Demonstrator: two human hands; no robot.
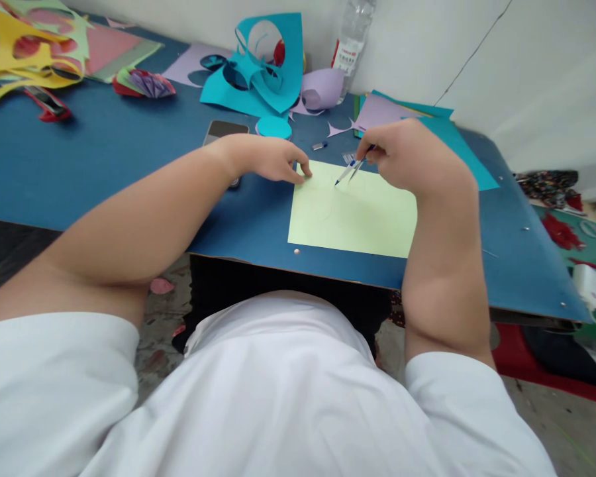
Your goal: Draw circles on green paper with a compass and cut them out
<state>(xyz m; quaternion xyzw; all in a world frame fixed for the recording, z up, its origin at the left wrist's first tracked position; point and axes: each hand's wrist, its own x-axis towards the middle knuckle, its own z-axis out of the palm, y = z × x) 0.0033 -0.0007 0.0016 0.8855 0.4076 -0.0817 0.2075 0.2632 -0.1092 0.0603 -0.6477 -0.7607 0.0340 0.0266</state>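
A sheet of light green paper lies on the blue table, with a faint curved line drawn near its left side. My right hand pinches the top of a drawing compass tilted over the sheet. One compass leg carries a white and blue pen or pencil, and its tip points down at the paper. My left hand rests at the sheet's upper left corner, thumb and fingers apart, fingertips pressing the edge. Behind my left wrist a phone is partly hidden.
Beyond the sheet are turquoise paper circles, cut turquoise scraps, purple paper and a plastic bottle. A stapler and yellow scraps lie far left. Turquoise sheets lie behind my right hand. A white charger sits right.
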